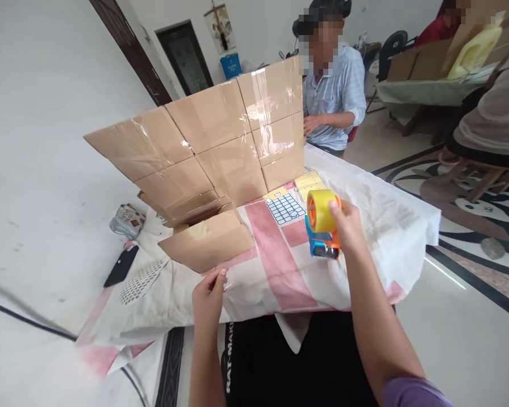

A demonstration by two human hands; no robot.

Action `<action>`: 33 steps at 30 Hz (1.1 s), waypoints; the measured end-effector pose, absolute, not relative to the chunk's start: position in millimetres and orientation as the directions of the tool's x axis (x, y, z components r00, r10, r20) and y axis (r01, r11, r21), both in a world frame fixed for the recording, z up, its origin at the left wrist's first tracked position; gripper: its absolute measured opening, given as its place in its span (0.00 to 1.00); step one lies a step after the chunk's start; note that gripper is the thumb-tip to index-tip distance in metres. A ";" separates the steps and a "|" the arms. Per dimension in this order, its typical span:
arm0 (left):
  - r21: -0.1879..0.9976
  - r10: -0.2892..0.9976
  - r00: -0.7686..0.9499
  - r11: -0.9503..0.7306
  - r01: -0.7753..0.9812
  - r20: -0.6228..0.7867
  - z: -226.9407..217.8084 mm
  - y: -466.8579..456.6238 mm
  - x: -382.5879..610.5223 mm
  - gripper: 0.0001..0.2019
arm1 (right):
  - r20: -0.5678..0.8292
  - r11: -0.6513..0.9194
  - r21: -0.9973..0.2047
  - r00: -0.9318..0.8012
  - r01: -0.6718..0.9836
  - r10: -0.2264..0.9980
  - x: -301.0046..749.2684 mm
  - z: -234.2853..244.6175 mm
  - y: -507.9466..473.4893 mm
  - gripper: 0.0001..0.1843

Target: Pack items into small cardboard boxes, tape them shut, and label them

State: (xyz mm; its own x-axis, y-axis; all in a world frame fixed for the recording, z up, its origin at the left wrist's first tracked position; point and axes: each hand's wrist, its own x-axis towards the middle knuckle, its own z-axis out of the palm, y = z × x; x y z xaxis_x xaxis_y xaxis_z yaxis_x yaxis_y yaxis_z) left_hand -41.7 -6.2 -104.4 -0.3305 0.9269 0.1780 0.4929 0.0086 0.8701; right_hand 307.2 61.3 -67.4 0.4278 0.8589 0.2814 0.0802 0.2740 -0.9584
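Observation:
My right hand (348, 226) grips an orange and blue tape dispenser (322, 240) carrying a yellow tape roll (321, 210), held just above the cloth-covered table (365, 198). My left hand (209, 294) is pinched at the near edge of the table, fingers closed on what looks like a clear strip of tape, just below an open cardboard box (207, 237). The box lies on its side with its flaps spread. Behind it stands a wall of taped cardboard boxes (220, 135).
A printed sheet with a blue grid (285, 207) lies on the cloth by the dispenser. A black phone (121, 265) and a small silvery packet (127, 220) rest at the table's left. A person in a light blue shirt (335, 96) sits beyond the boxes. More cardboard (424, 59) sits on a far table.

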 end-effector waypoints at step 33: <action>0.966 0.965 -0.260 0.091 0.240 -0.027 -99.9 -16.7 -57.1 0.28 | 0.465 0.805 -0.495 -0.683 0.327 0.563 130.3 -34.6 55.0 0.13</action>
